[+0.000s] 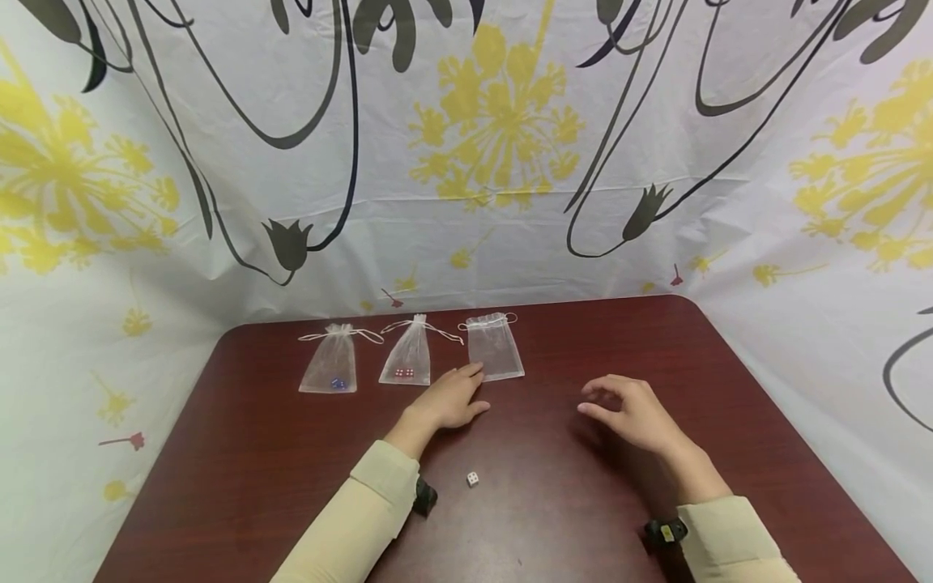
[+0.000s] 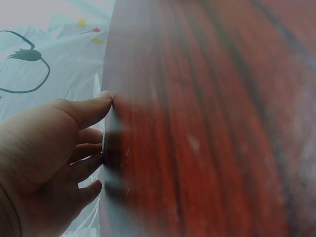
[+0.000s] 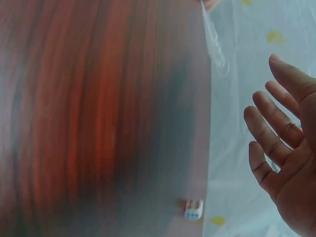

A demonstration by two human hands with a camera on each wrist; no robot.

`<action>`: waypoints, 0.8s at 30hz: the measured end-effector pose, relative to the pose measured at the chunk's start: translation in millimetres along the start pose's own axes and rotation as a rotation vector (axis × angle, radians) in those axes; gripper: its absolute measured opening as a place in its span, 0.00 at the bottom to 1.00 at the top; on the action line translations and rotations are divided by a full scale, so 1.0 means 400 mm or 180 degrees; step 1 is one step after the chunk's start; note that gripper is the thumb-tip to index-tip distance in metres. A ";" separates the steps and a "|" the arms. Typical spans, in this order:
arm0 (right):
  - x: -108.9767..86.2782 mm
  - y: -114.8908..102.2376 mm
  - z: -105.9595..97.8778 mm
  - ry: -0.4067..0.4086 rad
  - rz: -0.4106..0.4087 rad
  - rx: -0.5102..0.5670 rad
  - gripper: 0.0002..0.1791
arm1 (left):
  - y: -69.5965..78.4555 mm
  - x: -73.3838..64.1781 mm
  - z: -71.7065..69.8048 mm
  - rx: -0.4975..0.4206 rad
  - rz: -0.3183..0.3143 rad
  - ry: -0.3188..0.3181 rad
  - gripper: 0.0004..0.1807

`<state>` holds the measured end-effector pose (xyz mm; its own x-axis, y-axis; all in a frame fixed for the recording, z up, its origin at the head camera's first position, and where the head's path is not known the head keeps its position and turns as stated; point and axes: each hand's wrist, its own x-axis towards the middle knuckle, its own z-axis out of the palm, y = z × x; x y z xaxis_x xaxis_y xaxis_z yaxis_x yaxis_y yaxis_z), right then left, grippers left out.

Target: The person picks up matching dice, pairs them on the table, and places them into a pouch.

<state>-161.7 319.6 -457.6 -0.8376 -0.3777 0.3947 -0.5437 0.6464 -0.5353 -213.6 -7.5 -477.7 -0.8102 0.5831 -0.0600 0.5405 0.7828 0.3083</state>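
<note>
In the head view my left hand (image 1: 448, 398) lies low over the table, its fingertips at the lower left edge of the rightmost sheer drawstring bag (image 1: 497, 348). The left wrist view shows this hand's thumb (image 2: 94, 109) and fingers near the tabletop, not curled round anything. My right hand (image 1: 636, 411) hovers to the right, fingers loosely bent, holding nothing. A white die (image 1: 472, 479) sits on the table between the forearms. In the right wrist view a die (image 3: 193, 209) with red and blue dots rests near the right hand; the head view does not show it.
Two more sheer drawstring bags stand in the row to the left: one (image 1: 328, 356) with blue dice (image 1: 338, 383), one (image 1: 411, 348) with red dice (image 1: 404, 373). The dark red table (image 1: 291, 486) backs onto a patterned curtain (image 1: 408, 162).
</note>
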 end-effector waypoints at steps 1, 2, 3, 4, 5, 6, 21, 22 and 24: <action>-0.004 0.007 -0.004 0.0030 0.0033 0.0001 0.11 | 0.000 0.000 0.000 0.0000 -0.0001 -0.0001 0.33; -0.007 0.014 -0.008 0.0064 0.0063 -0.0006 0.11 | 0.000 0.000 0.000 -0.0002 -0.0002 -0.0006 0.33; -0.011 0.021 -0.012 0.0103 0.0091 -0.0011 0.10 | 0.000 0.000 0.000 -0.0005 -0.0001 -0.0011 0.33; -0.015 0.027 -0.015 0.0142 0.0117 -0.0014 0.10 | 0.000 0.000 0.000 -0.0008 -0.0001 -0.0014 0.33; -0.019 0.034 -0.019 0.0171 0.0147 -0.0023 0.10 | 0.000 0.000 0.001 -0.0014 -0.0001 -0.0015 0.33; -0.023 0.039 -0.022 0.0197 0.0176 -0.0035 0.10 | 0.000 0.000 0.001 -0.0016 0.0003 -0.0006 0.33; -0.077 0.125 -0.052 0.0227 0.0671 -0.0338 0.18 | -0.002 0.001 0.004 -0.0031 0.0027 0.0036 0.34; -0.079 0.128 -0.054 0.0221 0.0680 -0.0358 0.19 | -0.002 0.001 0.004 -0.0030 0.0023 0.0029 0.34; -0.083 0.134 -0.057 0.0215 0.0697 -0.0413 0.20 | -0.002 0.001 0.006 -0.0024 0.0016 0.0025 0.34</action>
<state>-161.9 381.9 -482.2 -0.9267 -0.1772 0.3313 -0.3350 0.7891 -0.5150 -213.9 -7.3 -480.1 -0.8092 0.5853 -0.0509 0.5430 0.7781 0.3158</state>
